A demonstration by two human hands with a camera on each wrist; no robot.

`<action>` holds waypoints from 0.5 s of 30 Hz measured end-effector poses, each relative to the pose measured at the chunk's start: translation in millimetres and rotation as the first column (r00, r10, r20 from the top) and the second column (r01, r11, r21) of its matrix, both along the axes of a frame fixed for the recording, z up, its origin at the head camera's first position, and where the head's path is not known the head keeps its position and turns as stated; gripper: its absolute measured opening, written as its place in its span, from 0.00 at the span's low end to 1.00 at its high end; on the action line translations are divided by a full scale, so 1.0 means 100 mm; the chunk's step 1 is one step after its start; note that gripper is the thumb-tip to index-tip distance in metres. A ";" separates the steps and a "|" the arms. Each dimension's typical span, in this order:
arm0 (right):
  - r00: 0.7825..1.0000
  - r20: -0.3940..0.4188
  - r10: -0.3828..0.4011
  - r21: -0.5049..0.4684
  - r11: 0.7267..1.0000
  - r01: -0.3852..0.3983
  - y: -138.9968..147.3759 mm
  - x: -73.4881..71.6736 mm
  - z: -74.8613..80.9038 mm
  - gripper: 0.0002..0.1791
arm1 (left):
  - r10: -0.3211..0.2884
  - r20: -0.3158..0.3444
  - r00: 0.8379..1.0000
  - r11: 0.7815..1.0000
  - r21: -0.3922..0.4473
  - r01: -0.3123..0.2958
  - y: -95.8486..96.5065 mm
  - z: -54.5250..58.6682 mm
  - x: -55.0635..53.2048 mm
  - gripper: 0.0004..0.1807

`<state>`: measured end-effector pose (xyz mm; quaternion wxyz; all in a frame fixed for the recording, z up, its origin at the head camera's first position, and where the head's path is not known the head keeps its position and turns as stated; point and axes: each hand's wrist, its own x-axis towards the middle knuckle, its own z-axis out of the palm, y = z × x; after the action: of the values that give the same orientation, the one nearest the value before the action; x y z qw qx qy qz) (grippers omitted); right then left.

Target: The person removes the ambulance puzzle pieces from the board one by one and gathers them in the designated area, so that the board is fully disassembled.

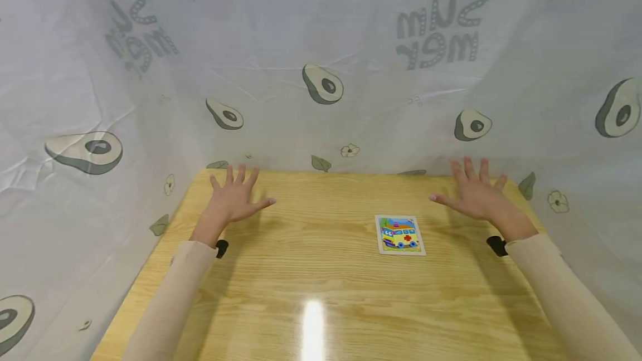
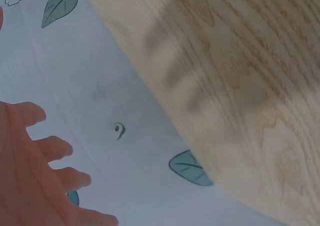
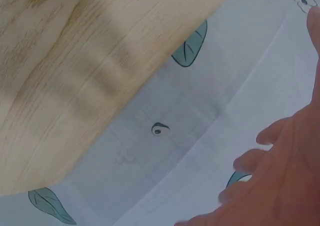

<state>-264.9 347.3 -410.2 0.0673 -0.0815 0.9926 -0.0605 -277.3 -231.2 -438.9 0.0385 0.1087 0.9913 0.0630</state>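
Note:
My left hand (image 1: 233, 199) hovers over the far left part of the wooden table, fingers spread, holding nothing. On the far right side my right hand (image 1: 476, 196) is likewise raised with spread fingers and holds nothing. A small square picture card (image 1: 400, 235) lies flat on the table, showing a yellow ambulance with a red cross; it is nearer to my right hand, to the left of it and closer to me. Both wrist views show the fingers of the left hand (image 2: 30, 171) and the right hand (image 3: 270, 176) apart from any object.
The pale wooden table (image 1: 301, 277) has a bright light reflection near its front. A white curtain (image 1: 281, 27) printed with avocados, leaves and mirrored lettering surrounds the table at the back, left and right. Dark straps (image 1: 222, 248) sit at both wrists.

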 end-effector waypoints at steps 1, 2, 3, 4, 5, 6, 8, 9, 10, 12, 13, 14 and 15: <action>1.000 0.001 0.002 -0.015 1.000 -0.002 0.00 0.01 0.00 0.68 | -0.006 0.000 1.000 1.000 0.014 0.006 0.01 0.00 0.00 0.62; 1.000 0.000 0.007 -0.029 1.000 -0.007 0.00 0.02 0.00 0.68 | -0.015 -0.002 1.000 1.000 0.027 0.015 0.02 0.00 0.01 0.61; 1.000 -0.004 0.012 -0.041 0.999 -0.012 0.00 0.03 0.00 0.68 | -0.020 -0.006 1.000 0.999 0.039 0.020 0.04 0.00 0.02 0.61; 1.000 -0.011 0.017 -0.054 0.998 -0.018 -0.01 0.03 0.00 0.68 | -0.025 -0.013 1.000 0.998 0.051 0.025 0.05 0.00 0.03 0.60; 0.999 -0.021 0.024 -0.065 0.998 -0.026 -0.02 0.04 -0.01 0.68 | -0.030 -0.020 0.999 0.998 0.064 0.031 0.08 0.00 0.04 0.59; 0.999 -0.034 0.035 -0.074 0.997 -0.038 -0.03 0.05 -0.02 0.67 | -0.036 -0.031 0.999 0.996 0.079 0.039 0.10 0.00 0.05 0.58; 0.996 -0.063 0.059 -0.081 0.995 -0.064 -0.07 0.06 -0.03 0.67 | -0.052 -0.050 0.997 0.993 0.107 0.057 0.16 0.01 0.08 0.56; 0.994 -0.079 0.072 -0.085 0.993 -0.079 -0.09 0.07 -0.03 0.66 | -0.063 -0.062 0.996 0.991 0.117 0.070 0.20 0.02 0.09 0.54; 0.992 -0.094 0.085 -0.095 0.991 -0.094 -0.11 0.08 -0.03 0.64 | -0.075 -0.070 0.995 0.988 0.132 0.084 0.24 0.04 0.10 0.52; 0.983 -0.135 0.120 -0.107 0.985 -0.135 -0.17 0.12 -0.03 0.59 | -0.096 -0.089 0.991 0.979 0.171 0.110 0.32 0.06 0.12 0.47; 0.978 -0.156 0.137 -0.119 0.981 -0.156 -0.20 0.14 -0.03 0.55 | -0.103 -0.096 0.990 0.974 0.194 0.120 0.36 0.08 0.12 0.44; 0.972 -0.180 0.152 -0.131 0.976 -0.177 -0.23 0.15 -0.03 0.51 | -0.110 -0.106 0.988 0.967 0.218 0.131 0.40 0.09 0.13 0.41; 0.964 -0.207 0.167 -0.140 0.970 -0.199 -0.26 0.17 -0.03 0.47 | -0.111 -0.113 0.987 0.960 0.245 0.136 0.44 0.10 0.13 0.36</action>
<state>-247.6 321.5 -413.5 -0.0313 -0.1838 0.9745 -0.1250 -264.2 -187.3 -428.9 -0.0204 0.1776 0.9672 0.1804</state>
